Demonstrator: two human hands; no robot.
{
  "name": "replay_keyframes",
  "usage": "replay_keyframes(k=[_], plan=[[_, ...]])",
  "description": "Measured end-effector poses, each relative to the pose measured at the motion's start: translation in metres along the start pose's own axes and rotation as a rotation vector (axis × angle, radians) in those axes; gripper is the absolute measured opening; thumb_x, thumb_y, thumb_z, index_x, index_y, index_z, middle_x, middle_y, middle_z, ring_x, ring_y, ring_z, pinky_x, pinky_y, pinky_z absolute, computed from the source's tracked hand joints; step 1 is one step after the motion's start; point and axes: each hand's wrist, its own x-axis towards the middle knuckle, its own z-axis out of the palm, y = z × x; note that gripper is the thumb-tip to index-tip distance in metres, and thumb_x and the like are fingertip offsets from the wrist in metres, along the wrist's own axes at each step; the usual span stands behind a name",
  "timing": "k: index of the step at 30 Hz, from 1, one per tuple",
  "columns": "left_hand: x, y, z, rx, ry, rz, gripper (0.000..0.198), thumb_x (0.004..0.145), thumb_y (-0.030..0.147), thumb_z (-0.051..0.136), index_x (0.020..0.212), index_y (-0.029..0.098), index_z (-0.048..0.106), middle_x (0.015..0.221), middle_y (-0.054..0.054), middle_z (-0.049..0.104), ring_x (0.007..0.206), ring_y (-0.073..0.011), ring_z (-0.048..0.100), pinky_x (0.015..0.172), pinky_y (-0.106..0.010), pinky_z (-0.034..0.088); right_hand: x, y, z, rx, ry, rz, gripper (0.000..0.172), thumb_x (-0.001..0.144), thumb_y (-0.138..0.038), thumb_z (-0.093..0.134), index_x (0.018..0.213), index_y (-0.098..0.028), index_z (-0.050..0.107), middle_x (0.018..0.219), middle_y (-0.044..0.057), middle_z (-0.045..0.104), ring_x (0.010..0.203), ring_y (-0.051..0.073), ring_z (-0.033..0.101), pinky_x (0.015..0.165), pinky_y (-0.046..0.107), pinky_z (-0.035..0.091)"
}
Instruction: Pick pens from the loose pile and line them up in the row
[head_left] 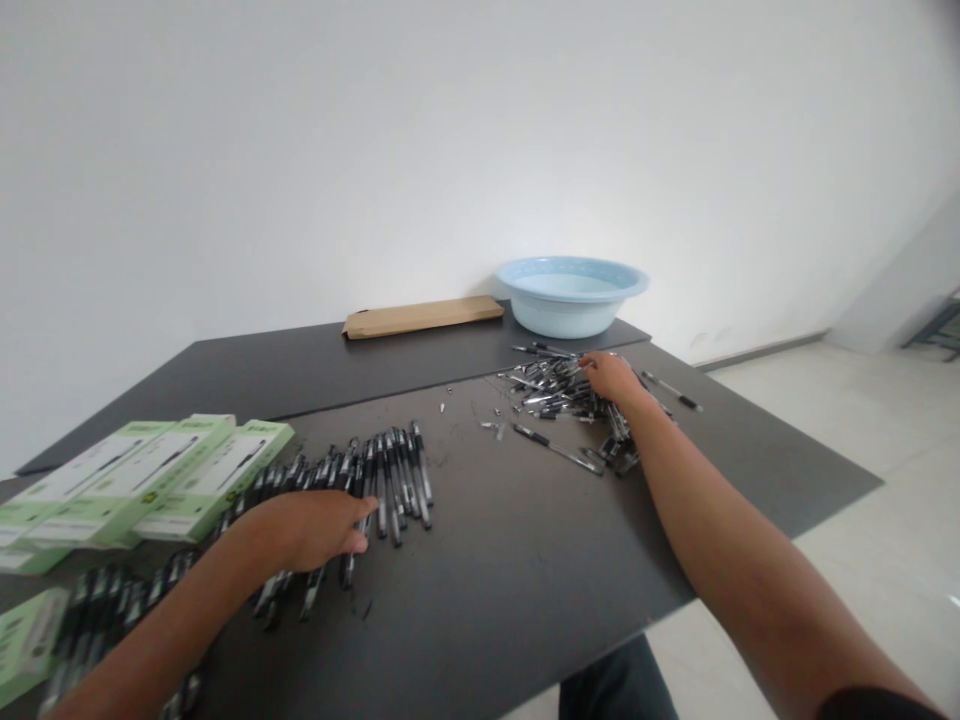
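Observation:
My left hand (326,530) lies over a row of black-and-clear pens (382,480) at the left of the table. Its index finger and thumb are stretched out and apart, the index fingertip at the pens. The other fingers are hidden beneath. At the right, my right hand (609,376) reaches down into a jumbled heap of pens and pen parts (555,385). Most of its fingers are lost among the parts, so whether it grips anything does not show. One loose pen (556,448) lies in front of the heap, and another pen (673,391) lies to its right.
Green-and-white pen boxes (214,475) lie stacked at the left, near a second group of pens (97,620). A light blue basin (566,312) and a flat brown cardboard piece (424,316) rest along the wall. Small clear pieces (495,428) are scattered mid-table.

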Motion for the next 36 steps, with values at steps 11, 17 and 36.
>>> replay_keyframes(k=[11, 17, 36], plan=[[-0.001, 0.001, -0.001, 0.047, -0.022, 0.002, 0.055, 0.086, 0.028, 0.039, 0.138, 0.009, 0.040, 0.130, -0.018, 0.054, 0.115, -0.0277, 0.053, 0.095, -0.038, 0.041, -0.001, -0.013, 0.012, -0.028, -0.016, 0.008, 0.036, 0.082, -0.026, 0.045, 0.115, -0.027, 0.060, 0.125, 0.012, 0.054, 0.113, 0.034, 0.048, 0.088, 0.055, 0.038], [-0.003, 0.003, -0.005, 0.051, -0.050, -0.012, 0.055, 0.087, 0.028, 0.038, 0.139, 0.009, 0.037, 0.132, -0.018, 0.052, 0.118, -0.0273, 0.051, 0.096, -0.037, 0.040, 0.000, -0.017, 0.010, -0.042, -0.045, -0.007, 0.031, 0.083, -0.022, 0.044, 0.106, -0.026, 0.064, 0.118, 0.010, 0.059, 0.109, 0.032, 0.049, 0.091, 0.056, 0.035], [-0.002, 0.001, -0.002, 0.044, -0.029, -0.002, 0.054, 0.087, 0.026, 0.040, 0.138, 0.008, 0.038, 0.132, -0.019, 0.052, 0.117, -0.0286, 0.051, 0.096, -0.039, 0.041, -0.004, -0.013, -0.001, -0.124, -0.164, -0.011, 0.038, 0.078, -0.017, 0.048, 0.111, -0.030, 0.062, 0.126, 0.009, 0.054, 0.116, 0.035, 0.044, 0.089, 0.063, 0.032]])
